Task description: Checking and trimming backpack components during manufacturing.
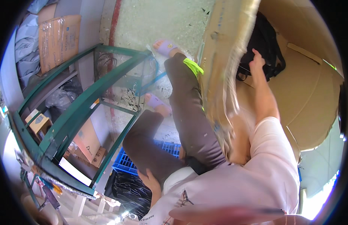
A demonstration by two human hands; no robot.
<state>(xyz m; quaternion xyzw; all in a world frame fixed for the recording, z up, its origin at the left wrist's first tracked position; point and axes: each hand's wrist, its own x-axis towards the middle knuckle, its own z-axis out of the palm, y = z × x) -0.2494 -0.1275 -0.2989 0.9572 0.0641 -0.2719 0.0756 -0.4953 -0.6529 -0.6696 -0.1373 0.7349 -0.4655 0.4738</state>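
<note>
Inside a big cardboard box on the right lies a black backpack with straps. My right arm reaches over the box's near side, and my right hand is closed on the near part of the backpack; some of its fingers are hidden. My left hand lies against my left thigh near the hip, with its fingers stretched out and nothing in them. One tall cardboard flap stands between my right leg and the backpack.
A green metal frame stands at the left, with a taped carton and grey plastic bags beyond it. Beneath my legs are a blue plastic crate and black plastic sheeting. Bright yellow-green cloth hangs by my right knee.
</note>
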